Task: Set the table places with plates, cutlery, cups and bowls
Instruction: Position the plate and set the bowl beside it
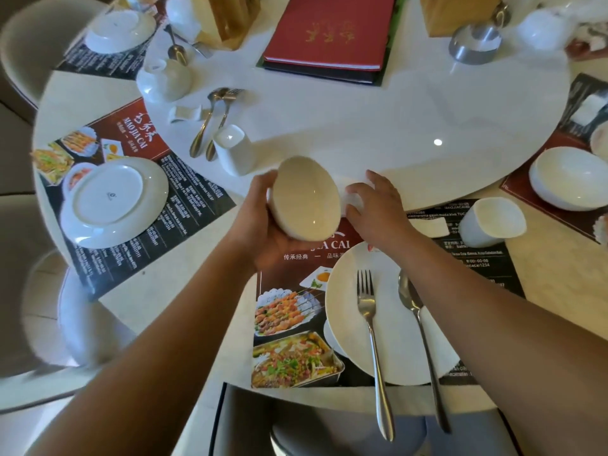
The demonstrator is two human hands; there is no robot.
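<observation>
My left hand (pixel 263 222) grips a white bowl (pixel 307 197), tilted so its inside faces me, above the top of the near placemat (pixel 289 324). My right hand (pixel 375 209) reaches just right of the bowl, its fingers on a small white object (pixel 353 195) at the turntable's edge; what it is I cannot tell. On the near placemat a white plate (pixel 394 350) carries a fork (pixel 371 340) and a spoon (pixel 418 330). A white cup (pixel 490 220) lies on its side at the mat's top right.
The left place has an upside-down plate (pixel 115 202) on its mat. On the turntable (pixel 394 126) stand a cup (pixel 233 149), a spoon and fork pair (pixel 210 123), a teapot (pixel 164 80) and a red menu (pixel 332 31). A bowl (pixel 569 179) sits at the right place.
</observation>
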